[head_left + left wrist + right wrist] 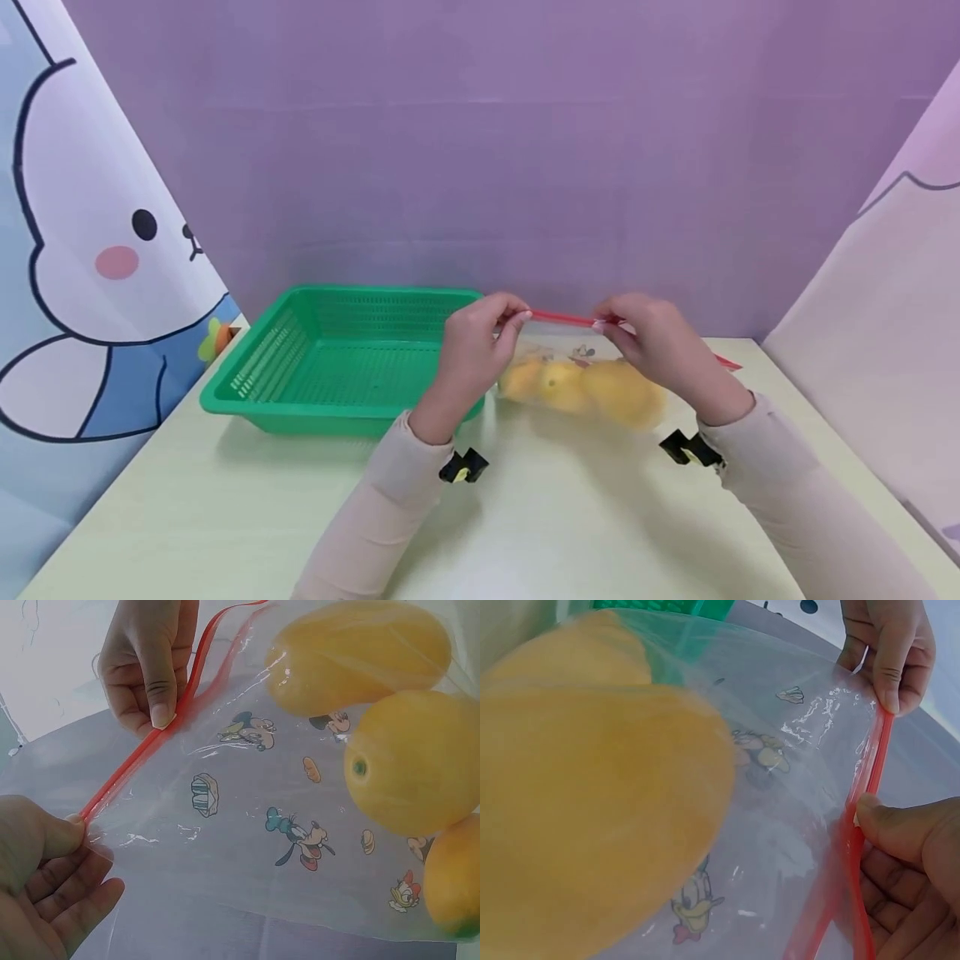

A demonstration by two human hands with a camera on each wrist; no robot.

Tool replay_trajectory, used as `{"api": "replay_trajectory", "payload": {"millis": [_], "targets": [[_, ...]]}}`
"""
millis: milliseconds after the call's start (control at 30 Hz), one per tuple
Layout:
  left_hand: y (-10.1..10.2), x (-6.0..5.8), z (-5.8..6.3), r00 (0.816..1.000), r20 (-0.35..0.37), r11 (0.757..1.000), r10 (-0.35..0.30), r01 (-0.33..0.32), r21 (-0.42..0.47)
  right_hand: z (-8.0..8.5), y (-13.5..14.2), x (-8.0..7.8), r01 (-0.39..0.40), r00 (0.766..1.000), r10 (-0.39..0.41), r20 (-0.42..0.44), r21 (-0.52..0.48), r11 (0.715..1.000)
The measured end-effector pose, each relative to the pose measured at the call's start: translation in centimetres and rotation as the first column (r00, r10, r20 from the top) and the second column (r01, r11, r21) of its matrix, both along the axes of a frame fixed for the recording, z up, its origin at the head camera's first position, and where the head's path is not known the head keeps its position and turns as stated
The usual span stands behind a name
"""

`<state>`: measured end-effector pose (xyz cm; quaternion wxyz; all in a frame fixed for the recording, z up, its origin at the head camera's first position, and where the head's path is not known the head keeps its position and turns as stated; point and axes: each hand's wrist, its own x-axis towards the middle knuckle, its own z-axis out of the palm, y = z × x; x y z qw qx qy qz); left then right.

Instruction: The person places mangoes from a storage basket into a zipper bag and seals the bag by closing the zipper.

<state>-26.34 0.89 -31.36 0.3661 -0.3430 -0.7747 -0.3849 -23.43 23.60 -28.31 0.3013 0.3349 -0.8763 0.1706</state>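
A clear zip bag printed with cartoon figures hangs from both hands by its red zip strip. My left hand pinches one end of the strip between thumb and fingers. Partway along, my right hand pinches it too, and a small pale piece shows under that thumb. Between the hands the strip runs taut with its edges together. Past the right hand, its two red edges spread apart. Inside lie a large oblong yellow fruit, a round yellow fruit and an orange-yellow fruit.
A green plastic basket with slotted walls stands left of the bag, close to my left hand. The pale table reaches back to a purple backdrop. Cartoon-printed panels flank it on the left and right.
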Motion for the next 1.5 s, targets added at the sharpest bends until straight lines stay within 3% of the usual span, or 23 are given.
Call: {"api": "replay_trajectory", "payload": {"millis": [500, 1500], "targets": [[0.1, -0.3, -0.5, 1.0, -0.012, 1.0, 0.0, 0.0, -0.009, -0.8, 1.2, -0.1, 0.03, 1.0, -0.03, -0.005, 0.009, 0.999], [-0.4, -0.1, -0.1, 1.0, 0.014, 1.0, 0.0, 0.0, -0.002, -0.7, 2.9, 0.1, 0.09, 0.996, -0.089, -0.014, 0.036, 0.995]]}}
